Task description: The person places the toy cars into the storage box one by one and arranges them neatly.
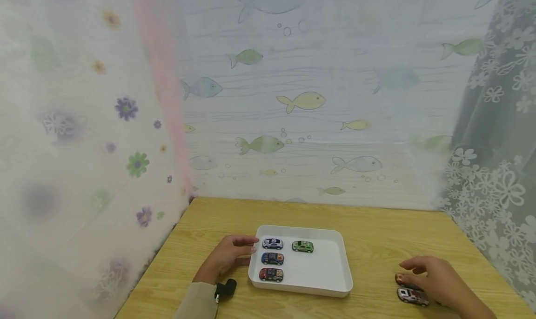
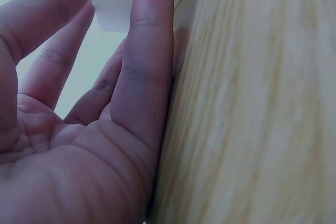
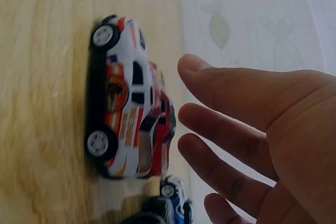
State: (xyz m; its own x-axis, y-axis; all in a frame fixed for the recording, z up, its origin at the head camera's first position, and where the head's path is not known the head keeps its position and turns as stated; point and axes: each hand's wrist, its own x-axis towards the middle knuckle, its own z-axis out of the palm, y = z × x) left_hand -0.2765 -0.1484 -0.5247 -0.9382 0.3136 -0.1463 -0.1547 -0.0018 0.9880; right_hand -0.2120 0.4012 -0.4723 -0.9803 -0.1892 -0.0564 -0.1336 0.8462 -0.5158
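Observation:
A white tray (image 1: 310, 289) lies on the table with toy cars in it. Down its left side stand a white toy car (image 1: 272, 244), a blue one (image 1: 272, 258) and a dark red one (image 1: 271, 275); a green toy car (image 1: 303, 246) is right of the white one. My left hand (image 1: 228, 256) rests at the tray's left wall, fingers extended. To the right, my right hand (image 1: 437, 279) hovers above more toy cars, its fingers spread and holding nothing. Beneath it are a white-and-red toy car (image 3: 123, 98), a red toy car (image 3: 167, 129) and a blue-and-white toy car (image 3: 178, 198), partly hidden.
The wood-grain table (image 1: 377, 235) reaches back to a curtain printed with fish (image 1: 310, 100). Flower-patterned curtains (image 1: 138, 164) hang at both sides. A black device (image 1: 226, 288) is strapped at the left wrist.

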